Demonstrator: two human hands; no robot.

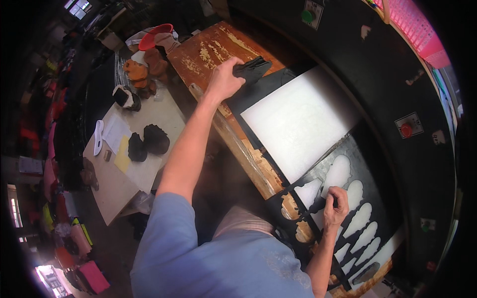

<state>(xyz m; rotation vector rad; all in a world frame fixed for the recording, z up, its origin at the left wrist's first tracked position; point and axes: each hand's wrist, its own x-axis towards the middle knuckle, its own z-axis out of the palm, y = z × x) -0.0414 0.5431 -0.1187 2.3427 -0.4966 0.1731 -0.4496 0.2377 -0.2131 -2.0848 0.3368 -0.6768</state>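
Observation:
My left hand (227, 79) reaches far forward and grips a small stack of flat black cut pieces (256, 69) over the far part of the wooden bench. My right hand (336, 207) is closed, its fingers curled in toward the thumb, above a black sheet (380, 191) full of elongated cut-out holes. Whether anything is pinched in it I cannot make out. White shows through the holes of that sheet. Between my hands lies a plain white board (303, 119), beside more black material (251, 97).
A worn wooden bench top (203, 49) is at the far side. To the left, a pale table (117, 186) bears black pieces (155, 139), papers and brown pieces (136, 72). A dark machine body with a green button (308, 16) and a red button (406, 130) borders the right.

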